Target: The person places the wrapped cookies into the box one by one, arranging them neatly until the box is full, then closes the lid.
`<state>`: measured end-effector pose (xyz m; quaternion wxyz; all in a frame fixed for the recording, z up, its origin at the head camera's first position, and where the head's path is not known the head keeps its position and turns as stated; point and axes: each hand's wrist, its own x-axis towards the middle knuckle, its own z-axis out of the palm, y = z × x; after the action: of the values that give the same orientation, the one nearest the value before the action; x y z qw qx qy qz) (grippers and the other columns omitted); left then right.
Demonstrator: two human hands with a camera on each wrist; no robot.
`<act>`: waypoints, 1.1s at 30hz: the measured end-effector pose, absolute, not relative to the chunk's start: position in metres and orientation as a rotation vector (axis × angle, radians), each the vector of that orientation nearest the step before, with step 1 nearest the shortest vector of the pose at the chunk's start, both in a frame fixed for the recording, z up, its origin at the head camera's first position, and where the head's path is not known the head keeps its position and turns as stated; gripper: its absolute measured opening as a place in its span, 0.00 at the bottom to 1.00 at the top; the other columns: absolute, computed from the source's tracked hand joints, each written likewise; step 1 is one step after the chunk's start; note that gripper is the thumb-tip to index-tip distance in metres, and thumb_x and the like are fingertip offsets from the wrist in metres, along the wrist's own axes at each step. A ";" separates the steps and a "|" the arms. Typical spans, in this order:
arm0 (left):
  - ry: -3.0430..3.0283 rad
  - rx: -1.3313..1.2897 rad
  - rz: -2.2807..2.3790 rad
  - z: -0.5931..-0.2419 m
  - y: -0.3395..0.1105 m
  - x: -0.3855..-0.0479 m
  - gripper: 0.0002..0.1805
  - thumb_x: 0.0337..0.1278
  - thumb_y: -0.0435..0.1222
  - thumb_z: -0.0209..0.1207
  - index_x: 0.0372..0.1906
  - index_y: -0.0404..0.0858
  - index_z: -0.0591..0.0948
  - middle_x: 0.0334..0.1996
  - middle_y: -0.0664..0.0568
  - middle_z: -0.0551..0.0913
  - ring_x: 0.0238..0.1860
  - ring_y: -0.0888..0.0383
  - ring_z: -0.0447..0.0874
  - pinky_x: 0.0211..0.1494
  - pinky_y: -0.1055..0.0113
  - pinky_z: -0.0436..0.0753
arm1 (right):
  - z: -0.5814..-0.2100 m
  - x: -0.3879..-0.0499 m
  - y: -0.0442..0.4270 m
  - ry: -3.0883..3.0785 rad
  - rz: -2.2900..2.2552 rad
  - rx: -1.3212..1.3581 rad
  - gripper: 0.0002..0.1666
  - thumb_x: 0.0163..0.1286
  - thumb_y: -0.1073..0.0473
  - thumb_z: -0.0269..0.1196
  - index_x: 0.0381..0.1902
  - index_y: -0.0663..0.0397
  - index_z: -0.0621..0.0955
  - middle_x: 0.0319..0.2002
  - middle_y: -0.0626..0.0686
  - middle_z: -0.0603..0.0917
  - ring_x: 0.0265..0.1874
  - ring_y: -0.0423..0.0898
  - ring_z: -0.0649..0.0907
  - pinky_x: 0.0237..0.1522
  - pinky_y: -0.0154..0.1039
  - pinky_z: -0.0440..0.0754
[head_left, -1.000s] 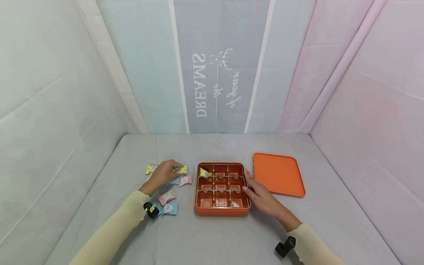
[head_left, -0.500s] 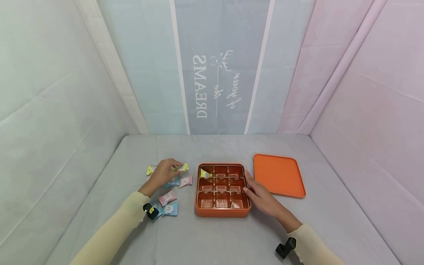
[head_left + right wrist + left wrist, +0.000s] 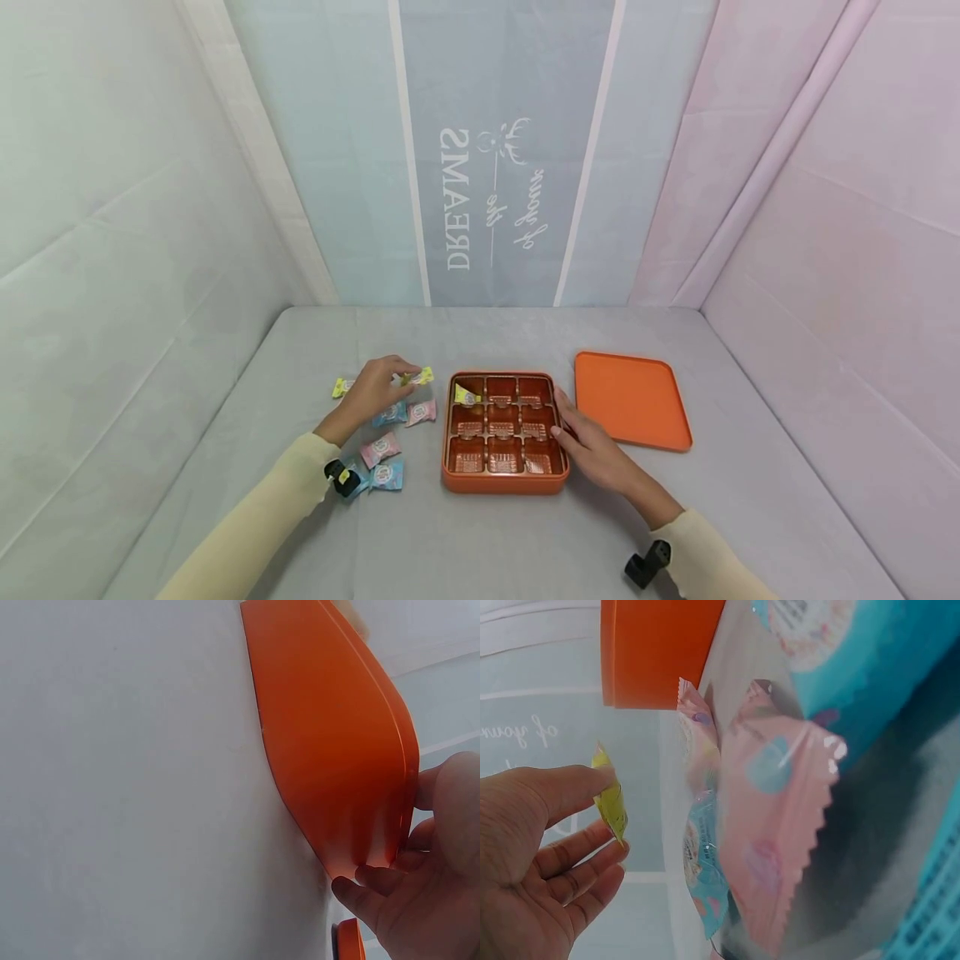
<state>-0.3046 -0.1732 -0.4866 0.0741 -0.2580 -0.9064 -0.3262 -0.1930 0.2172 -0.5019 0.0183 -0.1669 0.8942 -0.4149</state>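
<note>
My left hand (image 3: 369, 390) pinches a yellow-wrapped candy (image 3: 612, 793) between thumb and fingers, held above the table. Several pink and blue wrapped candies lie below it, among them a pink candy (image 3: 422, 412) and a blue candy (image 3: 387, 475). Another yellow candy (image 3: 342, 387) lies left of the hand. The orange box (image 3: 504, 483) has a divided insert, with one yellow candy (image 3: 466, 395) in its far left compartment; the other compartments hold nothing visible. My right hand (image 3: 596, 454) holds the box's right side, thumb at the rim and fingers against the outer wall.
A flat orange lid (image 3: 633, 400) lies on the table to the right of the box. The grey cloth-covered table (image 3: 480, 550) meets fabric walls on the left, the right and at the back. Printed lettering (image 3: 456, 200) marks the back wall.
My left hand has lifted the yellow candy and shifted it slightly right, toward the box. The right hand keeps its place at the box.
</note>
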 end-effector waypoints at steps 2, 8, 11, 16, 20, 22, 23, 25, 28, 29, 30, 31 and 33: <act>-2.712 -0.785 -0.985 -0.486 -0.172 -0.304 0.15 0.59 0.32 0.71 0.52 0.37 0.88 0.45 0.48 0.88 0.48 0.50 0.86 0.52 0.50 0.85 | -0.503 -0.193 0.218 2.775 -1.293 -0.519 0.40 0.82 0.57 0.52 0.82 0.57 0.47 0.81 0.53 0.46 0.79 0.57 0.50 0.74 0.60 0.54; -2.687 -0.801 -0.983 -0.484 -0.169 -0.303 0.15 0.59 0.33 0.71 0.52 0.39 0.88 0.46 0.50 0.87 0.48 0.50 0.86 0.52 0.50 0.85 | -0.504 -0.194 0.218 2.776 -1.292 -0.503 0.40 0.83 0.57 0.52 0.82 0.57 0.47 0.81 0.54 0.47 0.79 0.56 0.49 0.74 0.60 0.53; -2.673 -0.818 -0.989 -0.482 -0.168 -0.302 0.15 0.59 0.33 0.71 0.52 0.39 0.88 0.46 0.50 0.87 0.48 0.51 0.86 0.51 0.49 0.85 | -0.503 -0.194 0.218 2.780 -1.290 -0.505 0.40 0.82 0.57 0.52 0.82 0.57 0.47 0.81 0.55 0.47 0.79 0.56 0.50 0.74 0.60 0.54; -2.648 -0.852 -1.003 -0.479 -0.166 -0.299 0.15 0.59 0.33 0.71 0.52 0.38 0.88 0.46 0.48 0.87 0.48 0.49 0.86 0.50 0.46 0.85 | -0.503 -0.193 0.218 2.781 -1.301 -0.532 0.40 0.82 0.57 0.52 0.82 0.58 0.47 0.81 0.58 0.48 0.79 0.58 0.50 0.74 0.61 0.55; -2.630 -0.864 -0.996 -0.477 -0.163 -0.298 0.15 0.59 0.33 0.71 0.52 0.38 0.88 0.45 0.48 0.88 0.47 0.50 0.86 0.50 0.46 0.85 | -0.505 -0.194 0.218 2.777 -1.302 -0.539 0.40 0.82 0.57 0.52 0.82 0.58 0.47 0.81 0.58 0.48 0.79 0.58 0.50 0.74 0.60 0.55; -2.616 -0.872 -0.989 -0.477 -0.162 -0.298 0.15 0.59 0.33 0.71 0.51 0.38 0.89 0.44 0.49 0.88 0.47 0.50 0.86 0.49 0.46 0.85 | -0.505 -0.194 0.218 2.778 -1.300 -0.541 0.40 0.82 0.56 0.52 0.82 0.58 0.47 0.81 0.58 0.48 0.79 0.58 0.50 0.74 0.60 0.54; -2.610 -0.878 -0.989 -0.476 -0.161 -0.298 0.15 0.58 0.33 0.71 0.51 0.38 0.89 0.44 0.49 0.88 0.47 0.50 0.86 0.49 0.46 0.85 | -0.505 -0.194 0.218 2.777 -1.299 -0.540 0.40 0.82 0.56 0.52 0.82 0.58 0.47 0.81 0.57 0.47 0.79 0.58 0.50 0.74 0.60 0.54; -2.597 -0.891 -0.977 -0.475 -0.160 -0.297 0.15 0.58 0.33 0.72 0.51 0.38 0.89 0.45 0.48 0.88 0.47 0.50 0.87 0.48 0.46 0.85 | -0.505 -0.194 0.218 2.779 -1.292 -0.544 0.40 0.82 0.56 0.52 0.82 0.59 0.47 0.81 0.57 0.47 0.79 0.59 0.50 0.74 0.61 0.54; -2.585 -0.910 -0.962 -0.474 -0.158 -0.297 0.15 0.58 0.33 0.71 0.51 0.38 0.88 0.45 0.48 0.87 0.47 0.50 0.86 0.48 0.46 0.85 | -0.505 -0.194 0.218 2.780 -1.295 -0.536 0.40 0.82 0.56 0.52 0.82 0.58 0.47 0.81 0.57 0.48 0.79 0.58 0.50 0.74 0.61 0.54; -2.583 -0.915 -0.956 -0.474 -0.158 -0.297 0.15 0.58 0.33 0.71 0.51 0.39 0.88 0.46 0.48 0.87 0.47 0.50 0.86 0.48 0.47 0.85 | -0.505 -0.194 0.218 2.782 -1.293 -0.534 0.40 0.82 0.56 0.52 0.82 0.58 0.47 0.81 0.57 0.48 0.79 0.59 0.50 0.74 0.61 0.54; -2.582 -0.919 -0.951 -0.473 -0.157 -0.297 0.15 0.58 0.33 0.71 0.52 0.39 0.88 0.46 0.48 0.87 0.47 0.50 0.86 0.48 0.47 0.85 | -0.505 -0.194 0.218 2.784 -1.292 -0.532 0.40 0.82 0.56 0.52 0.82 0.58 0.47 0.81 0.58 0.48 0.79 0.59 0.51 0.74 0.61 0.54; -2.580 -0.922 -0.948 -0.473 -0.157 -0.297 0.15 0.58 0.33 0.71 0.52 0.39 0.88 0.46 0.48 0.87 0.47 0.51 0.86 0.48 0.47 0.85 | -0.505 -0.194 0.218 2.784 -1.294 -0.527 0.40 0.82 0.56 0.52 0.82 0.58 0.47 0.81 0.58 0.48 0.79 0.58 0.51 0.74 0.61 0.54; -2.581 -0.921 -0.955 -0.472 -0.156 -0.296 0.15 0.58 0.33 0.71 0.51 0.39 0.89 0.46 0.49 0.87 0.47 0.51 0.86 0.48 0.47 0.85 | -0.505 -0.194 0.218 2.786 -1.294 -0.517 0.40 0.82 0.56 0.53 0.82 0.58 0.48 0.81 0.58 0.48 0.79 0.58 0.51 0.74 0.61 0.54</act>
<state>-0.2962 -0.1560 -0.4724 0.1197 -0.3150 -0.8830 -0.3268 -0.1941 0.2175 -0.5054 0.0133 -0.1661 0.8942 -0.4155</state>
